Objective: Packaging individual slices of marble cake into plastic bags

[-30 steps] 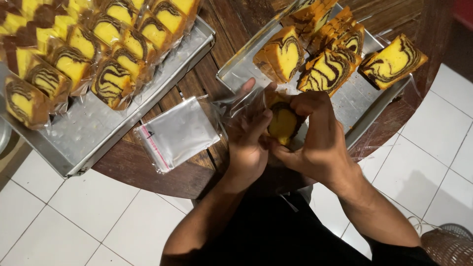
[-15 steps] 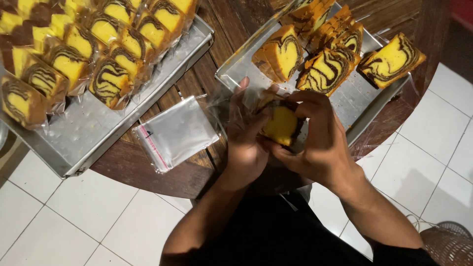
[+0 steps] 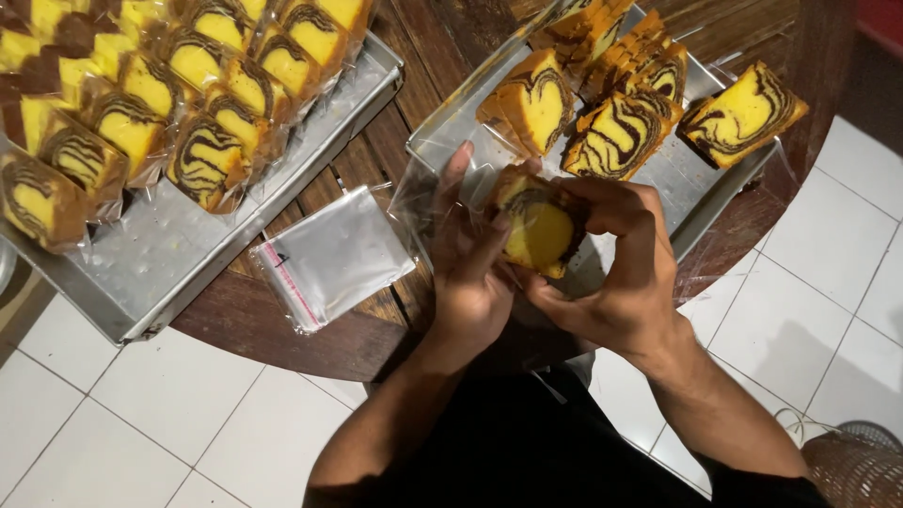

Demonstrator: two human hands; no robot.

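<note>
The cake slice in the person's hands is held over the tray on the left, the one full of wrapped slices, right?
Not quite. The head view shows both hands holding the cake slice over the right tray, where the slices are unwrapped. The left tray holds the wrapped ones.

Both hands [image 3: 555,273] grip marble cake slice [image 3: 538,226] over tray [image 3: 442,141].
</note>
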